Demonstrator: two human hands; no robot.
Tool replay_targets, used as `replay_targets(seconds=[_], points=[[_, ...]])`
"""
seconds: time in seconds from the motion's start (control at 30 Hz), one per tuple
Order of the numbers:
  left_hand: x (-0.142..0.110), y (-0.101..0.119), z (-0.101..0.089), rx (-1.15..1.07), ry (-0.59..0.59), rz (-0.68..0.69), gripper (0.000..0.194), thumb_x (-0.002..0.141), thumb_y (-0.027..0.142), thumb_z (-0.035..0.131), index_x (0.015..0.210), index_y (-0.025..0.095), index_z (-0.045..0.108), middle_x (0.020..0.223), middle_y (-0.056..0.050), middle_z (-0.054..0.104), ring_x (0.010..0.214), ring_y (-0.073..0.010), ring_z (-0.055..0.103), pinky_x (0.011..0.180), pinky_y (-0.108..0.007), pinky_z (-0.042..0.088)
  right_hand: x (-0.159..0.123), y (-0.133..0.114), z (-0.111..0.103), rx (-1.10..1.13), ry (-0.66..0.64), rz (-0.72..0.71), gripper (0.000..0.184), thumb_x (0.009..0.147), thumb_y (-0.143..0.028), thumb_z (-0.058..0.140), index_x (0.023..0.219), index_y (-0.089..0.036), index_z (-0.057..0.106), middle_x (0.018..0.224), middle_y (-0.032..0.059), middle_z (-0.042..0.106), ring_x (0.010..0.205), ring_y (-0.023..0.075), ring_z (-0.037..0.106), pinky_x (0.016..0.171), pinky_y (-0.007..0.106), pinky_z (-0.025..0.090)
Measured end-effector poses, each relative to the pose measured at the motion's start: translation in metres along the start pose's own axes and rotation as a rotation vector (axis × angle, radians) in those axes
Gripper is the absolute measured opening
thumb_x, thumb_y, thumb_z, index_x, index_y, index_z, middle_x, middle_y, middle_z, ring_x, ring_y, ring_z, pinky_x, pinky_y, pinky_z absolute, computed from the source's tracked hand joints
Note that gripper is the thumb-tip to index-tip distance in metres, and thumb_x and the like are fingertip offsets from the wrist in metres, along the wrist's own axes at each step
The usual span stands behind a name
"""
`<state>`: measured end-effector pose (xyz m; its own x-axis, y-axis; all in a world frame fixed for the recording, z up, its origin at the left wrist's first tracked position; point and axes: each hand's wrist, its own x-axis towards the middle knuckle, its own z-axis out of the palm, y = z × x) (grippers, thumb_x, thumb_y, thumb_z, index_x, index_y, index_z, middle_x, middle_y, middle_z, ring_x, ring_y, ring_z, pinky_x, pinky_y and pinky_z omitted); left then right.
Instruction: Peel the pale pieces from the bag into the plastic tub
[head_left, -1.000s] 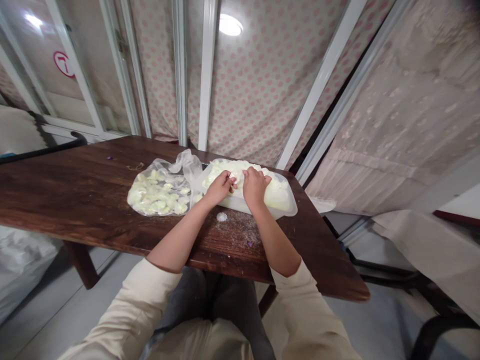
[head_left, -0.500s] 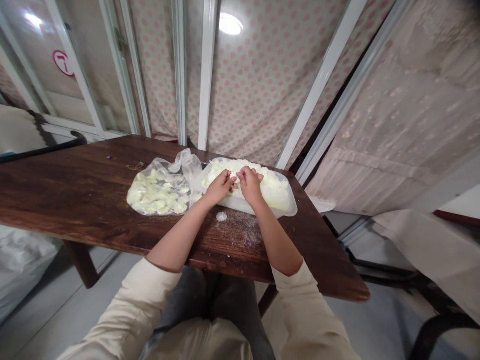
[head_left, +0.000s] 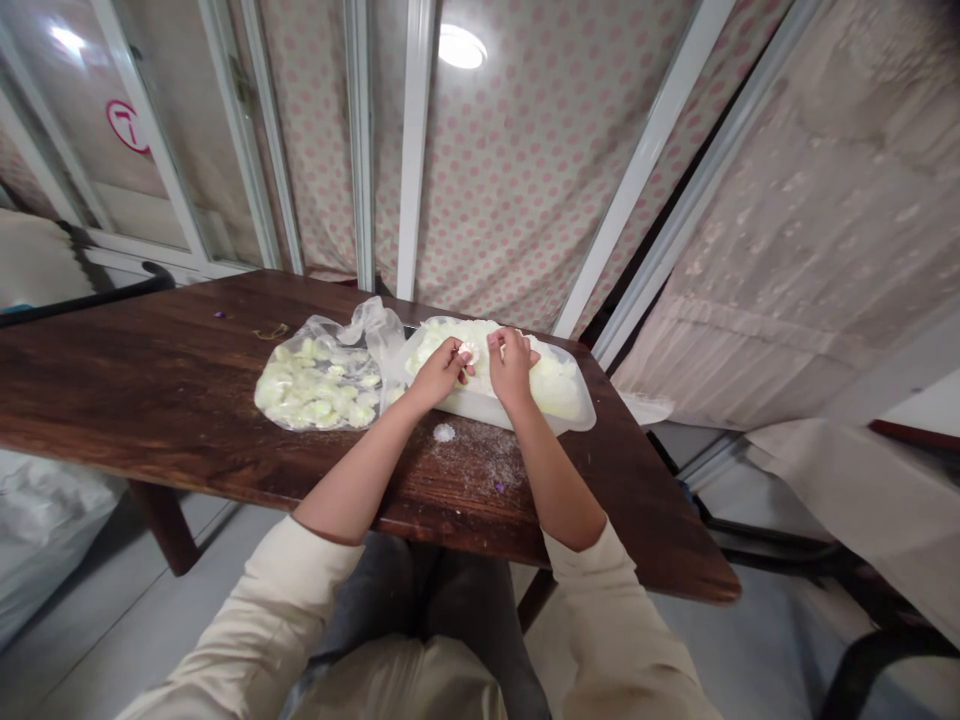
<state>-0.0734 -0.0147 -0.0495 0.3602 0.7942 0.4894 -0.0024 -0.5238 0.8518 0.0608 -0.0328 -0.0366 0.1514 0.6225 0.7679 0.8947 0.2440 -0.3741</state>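
Observation:
My left hand (head_left: 441, 374) is closed, its thumb and fingers pinching a small white flower-shaped piece (head_left: 469, 353). Just to the right, my right hand (head_left: 511, 366) has its fingertips drawn together, apart from that piece. Whether anything sits between those fingertips is too small to tell. Both hands are above a translucent white plastic tub (head_left: 574, 405) heaped with pale yellow-white pieces (head_left: 551, 378). Left of the tub lies a clear plastic bag (head_left: 319, 385) with many pale yellow-green flower-like pieces in it.
On the dark wooden table (head_left: 172, 370), a scalloped white piece (head_left: 444, 433) lies near the front edge, beside scattered white specks (head_left: 487, 460) and a purple bit (head_left: 499, 487). A yellowish loop (head_left: 271, 331) lies farther left. Framed glass panels with a dotted curtain (head_left: 517, 160) stand behind.
My right hand has moved slightly right, away from my left hand. The white flower-shaped piece stays in my left hand and shows more fully now.

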Motion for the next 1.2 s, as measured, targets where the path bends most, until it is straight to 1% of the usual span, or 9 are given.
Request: replay_targets(seconds=[0.1,0.27,0.43,0.57,0.67,0.8,1.03,1.13,1.2], points=[[-0.0005,0.0011,-0.0002,-0.029,-0.022,0.005,0.015,0.083,0.032,0.042,0.079,0.018,0.040,0.067,0.002,0.053,0.055,-0.0075,0.050,0.059,-0.023,0.041,-0.0015,-0.0034,0.0003,0.034,-0.116,-0.151,0.029,0.089,-0.042,0.031,0.080,-0.021,0.050,0.087,0.0013,0.057,0.088,0.0163,0.044,0.075,0.029,0.024],[-0.0013,0.0002,0.0004,0.008,-0.050,0.002,0.017,0.082,0.034,0.043,0.080,0.017,0.043,0.067,0.001,0.054,0.057,-0.0082,0.050,0.061,-0.024,0.041,-0.0012,-0.0041,0.0020,-0.018,-0.158,-0.141,0.028,0.090,-0.034,0.031,0.077,-0.019,0.050,0.081,0.0008,0.058,0.085,0.0156,0.046,0.073,0.029,0.022],[-0.0018,0.0009,0.0007,0.041,-0.025,-0.007,0.019,0.083,0.035,0.042,0.077,0.018,0.040,0.068,0.001,0.056,0.057,-0.0082,0.051,0.061,-0.024,0.040,-0.0004,0.0008,0.0027,-0.124,-0.063,-0.006,0.033,0.090,-0.034,0.029,0.073,-0.018,0.052,0.078,0.0031,0.059,0.081,0.0173,0.046,0.071,0.030,0.020],[-0.0026,0.0042,-0.0003,0.013,-0.004,-0.010,0.018,0.084,0.034,0.040,0.076,0.018,0.039,0.067,0.002,0.055,0.055,-0.0076,0.050,0.061,-0.023,0.040,-0.0001,0.0034,0.0018,-0.072,-0.006,0.126,0.036,0.090,-0.040,0.028,0.076,-0.019,0.052,0.080,0.0031,0.058,0.082,0.0178,0.045,0.072,0.030,0.022],[-0.0027,0.0051,-0.0006,0.001,-0.005,-0.013,0.017,0.084,0.034,0.041,0.077,0.018,0.040,0.067,0.002,0.055,0.055,-0.0075,0.050,0.061,-0.024,0.040,-0.0006,0.0004,0.0007,0.003,-0.069,0.007,0.035,0.089,-0.043,0.027,0.081,-0.020,0.052,0.088,0.0024,0.057,0.088,0.0174,0.045,0.074,0.029,0.023],[-0.0020,0.0025,0.0000,-0.010,-0.013,-0.003,0.018,0.083,0.035,0.042,0.079,0.017,0.042,0.068,0.002,0.054,0.056,-0.0079,0.050,0.060,-0.024,0.041,-0.0012,-0.0042,0.0003,0.019,-0.192,-0.125,0.031,0.089,-0.040,0.031,0.078,-0.020,0.051,0.086,0.0015,0.057,0.088,0.0160,0.046,0.074,0.028,0.024],[-0.0014,-0.0001,0.0004,0.078,0.010,-0.012,0.019,0.083,0.035,0.042,0.077,0.017,0.042,0.069,0.001,0.056,0.056,-0.0083,0.051,0.061,-0.024,0.040,-0.0009,0.0012,0.0046,-0.140,-0.117,-0.038,0.033,0.091,-0.034,0.029,0.074,-0.018,0.053,0.077,0.0032,0.059,0.081,0.0175,0.046,0.071,0.030,0.020],[-0.0016,0.0030,0.0003,0.046,0.027,-0.013,0.018,0.083,0.033,0.041,0.075,0.017,0.040,0.069,0.001,0.056,0.055,-0.0078,0.050,0.060,-0.023,0.040,0.0000,0.0039,0.0038,-0.132,-0.050,0.047,0.035,0.091,-0.036,0.027,0.076,-0.018,0.052,0.079,0.0036,0.059,0.081,0.0178,0.046,0.071,0.030,0.021],[-0.0017,0.0050,0.0004,0.025,0.019,-0.011,0.017,0.083,0.032,0.041,0.075,0.017,0.040,0.068,0.001,0.056,0.055,-0.0079,0.050,0.059,-0.023,0.040,0.0002,0.0033,0.0021,-0.081,-0.039,0.029,0.034,0.091,-0.038,0.026,0.080,-0.019,0.051,0.085,0.0031,0.059,0.085,0.0177,0.046,0.073,0.030,0.022]])
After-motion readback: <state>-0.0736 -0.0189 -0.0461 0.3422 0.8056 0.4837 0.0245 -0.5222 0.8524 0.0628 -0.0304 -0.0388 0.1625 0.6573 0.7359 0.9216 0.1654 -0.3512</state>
